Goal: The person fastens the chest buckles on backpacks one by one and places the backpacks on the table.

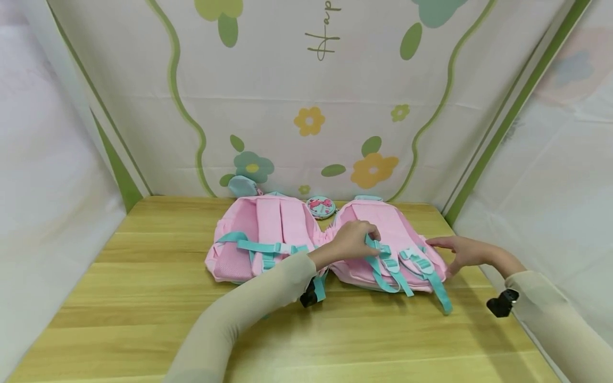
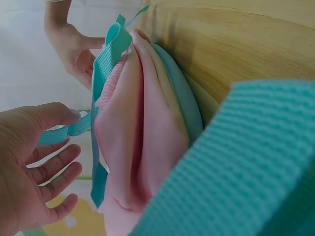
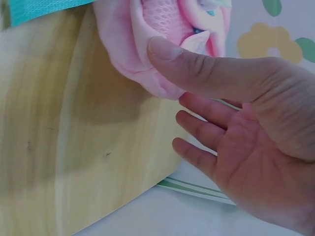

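Two pink backpacks lie strap side up, side by side on the wooden table. Over the right backpack [image 1: 378,218], my left hand [image 1: 355,240] pinches a teal strap [image 2: 78,127] between thumb and index finger, its other fingers spread apart. My right hand [image 1: 466,252] is at this backpack's right side, fingers relaxed and the thumb [image 3: 167,51] right at the pink fabric [image 3: 133,64]. White buckles and loose teal strap ends [image 1: 442,298] hang at its near edge. The left backpack [image 1: 234,263] sits beside my left forearm, which covers part of it.
A round teal pouch with a red design [image 1: 321,207] lies between the backpacks at the back. A light blue rounded piece [image 1: 242,186] stands behind the left backpack. A printed cloth wall [image 1: 268,74] rises behind the wooden table [image 1: 143,298], with white side walls left and right.
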Demonstrator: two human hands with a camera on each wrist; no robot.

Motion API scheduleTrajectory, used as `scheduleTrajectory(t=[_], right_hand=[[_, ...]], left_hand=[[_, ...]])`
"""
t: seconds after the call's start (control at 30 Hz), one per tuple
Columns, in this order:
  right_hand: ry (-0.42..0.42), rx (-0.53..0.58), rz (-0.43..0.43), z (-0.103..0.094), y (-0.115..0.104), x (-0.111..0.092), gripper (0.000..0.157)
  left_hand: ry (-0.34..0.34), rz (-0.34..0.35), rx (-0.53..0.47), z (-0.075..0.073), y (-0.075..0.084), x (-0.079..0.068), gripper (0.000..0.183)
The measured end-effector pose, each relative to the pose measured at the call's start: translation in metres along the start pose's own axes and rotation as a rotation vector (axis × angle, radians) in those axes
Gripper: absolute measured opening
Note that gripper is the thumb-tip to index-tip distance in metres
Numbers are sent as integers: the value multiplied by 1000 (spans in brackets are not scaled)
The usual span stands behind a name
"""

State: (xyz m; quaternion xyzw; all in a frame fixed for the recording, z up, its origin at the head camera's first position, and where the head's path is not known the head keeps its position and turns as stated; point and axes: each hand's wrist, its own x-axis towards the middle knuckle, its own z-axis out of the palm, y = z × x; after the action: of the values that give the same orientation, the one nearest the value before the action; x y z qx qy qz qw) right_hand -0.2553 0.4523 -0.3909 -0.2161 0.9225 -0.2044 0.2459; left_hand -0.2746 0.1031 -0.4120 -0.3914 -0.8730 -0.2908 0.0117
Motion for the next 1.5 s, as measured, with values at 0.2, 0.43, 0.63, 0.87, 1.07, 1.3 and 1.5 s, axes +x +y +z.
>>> scheduleTrajectory(t=[0.2, 0.43, 0.63, 0.87, 1.07, 1.3, 1.5], right_hand=[[42, -93, -26, -7, -16, -4, 86], [107, -114, -99, -13, -39, -2, 74], [156, -122, -132, -6, -54, 4, 68], [211, -151, -131, 10, -65, 11, 63], [259, -183, -117, 22, -66, 19, 54], [330, -202, -194, 34, -62, 24, 45], [348, -211, -169, 38, -63, 26, 38]], left_hand=[[-13, -12, 17, 1, -5, -4, 26], [2, -30, 9, 3, -9, -9, 27], [5, -37, -9, 4, -10, -11, 28], [0, -44, -49, 9, -15, -12, 25], [1, -51, -55, 11, -18, -13, 23], [-9, -59, -73, 11, -18, -12, 24], [-1, -54, -88, 11, -18, -11, 24]])
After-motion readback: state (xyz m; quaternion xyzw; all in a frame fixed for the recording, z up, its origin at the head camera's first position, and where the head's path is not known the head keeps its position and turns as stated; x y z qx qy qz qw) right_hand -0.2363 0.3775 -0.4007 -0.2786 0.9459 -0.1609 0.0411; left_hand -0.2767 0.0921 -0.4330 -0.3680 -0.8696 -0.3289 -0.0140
